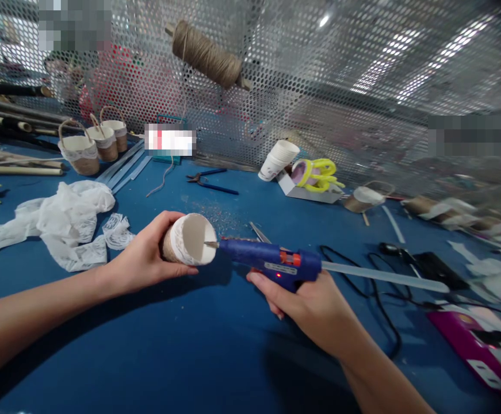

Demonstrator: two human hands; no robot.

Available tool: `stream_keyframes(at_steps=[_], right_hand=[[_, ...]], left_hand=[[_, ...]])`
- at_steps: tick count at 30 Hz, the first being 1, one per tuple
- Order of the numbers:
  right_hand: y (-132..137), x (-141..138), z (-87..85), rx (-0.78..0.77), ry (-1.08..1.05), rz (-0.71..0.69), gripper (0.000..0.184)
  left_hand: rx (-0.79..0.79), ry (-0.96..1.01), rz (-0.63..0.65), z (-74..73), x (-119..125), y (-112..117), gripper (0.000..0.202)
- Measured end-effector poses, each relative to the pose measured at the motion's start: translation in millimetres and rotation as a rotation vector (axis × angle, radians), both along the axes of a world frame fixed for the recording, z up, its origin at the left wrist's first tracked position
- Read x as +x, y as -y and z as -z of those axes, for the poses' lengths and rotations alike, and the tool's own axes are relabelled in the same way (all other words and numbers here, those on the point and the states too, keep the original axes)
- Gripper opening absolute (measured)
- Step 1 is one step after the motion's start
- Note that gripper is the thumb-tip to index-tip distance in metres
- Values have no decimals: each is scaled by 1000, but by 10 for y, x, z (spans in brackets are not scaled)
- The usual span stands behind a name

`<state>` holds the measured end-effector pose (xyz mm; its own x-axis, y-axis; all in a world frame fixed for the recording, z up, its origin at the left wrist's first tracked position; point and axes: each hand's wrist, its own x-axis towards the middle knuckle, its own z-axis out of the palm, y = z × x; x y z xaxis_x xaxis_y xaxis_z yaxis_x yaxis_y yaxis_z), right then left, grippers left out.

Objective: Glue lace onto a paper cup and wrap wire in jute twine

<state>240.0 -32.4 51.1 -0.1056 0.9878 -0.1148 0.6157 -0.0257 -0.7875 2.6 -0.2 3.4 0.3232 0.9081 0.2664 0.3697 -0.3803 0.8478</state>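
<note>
Clamping fingers (176,268), left hand (144,261) on cup (188,240), right hand (314,307) on glue gun (271,261), trigger hidden

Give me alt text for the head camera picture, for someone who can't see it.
A left hand holds a lace-wrapped paper cup sideways; the right hand holds a blue glue gun, nozzle against the cup's white end, above a blue table. White lace lies at left, small baskets and a twine spool behind.
</note>
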Motion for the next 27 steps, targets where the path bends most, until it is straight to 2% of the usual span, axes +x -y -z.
stream_keyframes(at_steps=[4, 7, 10, 16, 19, 22, 24, 27], right_hand=[[2, 16, 14, 78, 42, 58, 27], [-6, 18, 12, 94, 47, 18, 23], [-10, 13, -9, 35, 48, -32, 21], [-13, 22, -26, -9, 51, 43, 26], [1, 25, -36, -102, 62, 5, 24], [8, 38, -52, -114, -74, -13, 23], [0, 48, -56, -64, -224, -10, 23], [-19, 47, -36, -77, -451, 12, 22]], left_hand=[[78, -62, 23, -14, -4, 14, 56], [100, -76, 27, -16, -5, 16, 54], [109, -83, 24, -5, -5, 7, 55], [198, -124, 18, 5, -17, -4, 51], [219, -124, 29, 14, -26, -7, 49], [98, -48, 41, 32, -27, -13, 56], [-77, 87, 80, 43, -18, -17, 62], [-396, 378, 217, 50, 9, -12, 65]])
